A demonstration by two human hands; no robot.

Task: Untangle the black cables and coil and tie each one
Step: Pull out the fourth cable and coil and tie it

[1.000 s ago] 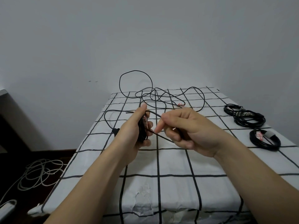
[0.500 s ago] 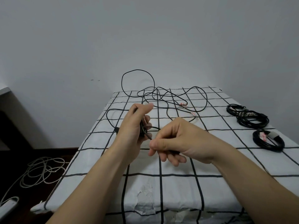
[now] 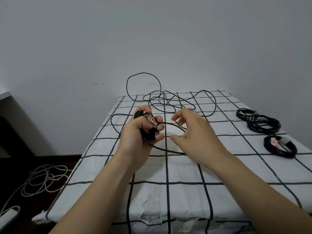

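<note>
The fingers (image 3: 159, 119) of the left hand (image 3: 135, 139) are curled tight around a small coil (image 3: 150, 135) of black cable, with the thumb pressed on top. A white tag (image 3: 152, 120) with red marks and dark print sits on the coil between thumb and forefinger. From that grip a loop (image 3: 168, 150) of the same cable swings out to the right and passes behind the right hand (image 3: 194, 132). That hand's fingers (image 3: 177, 115) are spread and loosely bent, with nothing pinched between them. Whether the palm touches the loop cannot be told. Both hands are held above the near middle of the table (image 3: 185, 171), which is covered by a white cloth with a black grid.

Beyond the hands, the rest of the black cable lies in a loose tangle (image 3: 168, 102) at the far end of the table, with one round loop standing up against the wall. Along the right side lie three wound bundles, two (image 3: 245, 114) (image 3: 263, 126) touching each other and a third bundle (image 3: 280, 147) nearer, apart from them. On the floor to the left lies a pale cord (image 3: 43, 178) in loose rings.
</note>
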